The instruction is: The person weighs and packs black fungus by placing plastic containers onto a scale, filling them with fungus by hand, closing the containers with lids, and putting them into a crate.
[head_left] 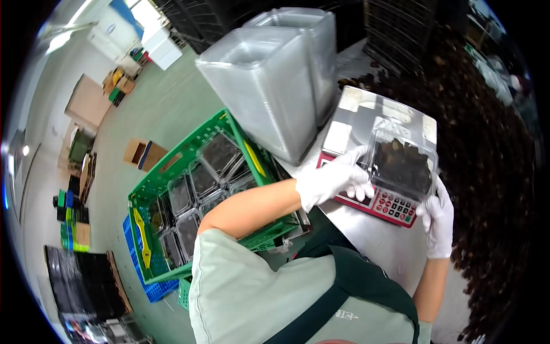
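Observation:
A clear plastic box [401, 164] filled with dark brown pieces is tilted over the front of a red and silver weighing scale [391, 207]. My left hand [341, 176], in a white glove, holds the box's left edge with its fingers curled. The gloved right hand [438, 215] grips the lower right corner, thumb and fingers bent around it. Part of the steel weighing plate [358, 120] shows behind the box, and the keypad is visible below it.
Tall stacks of clear empty boxes [260, 86] stand behind my left arm. A green crate [172, 166] of filled boxes is at the left. Loose dark pieces [487, 172] are heaped along the right. Black crates [399, 31] rise at the back.

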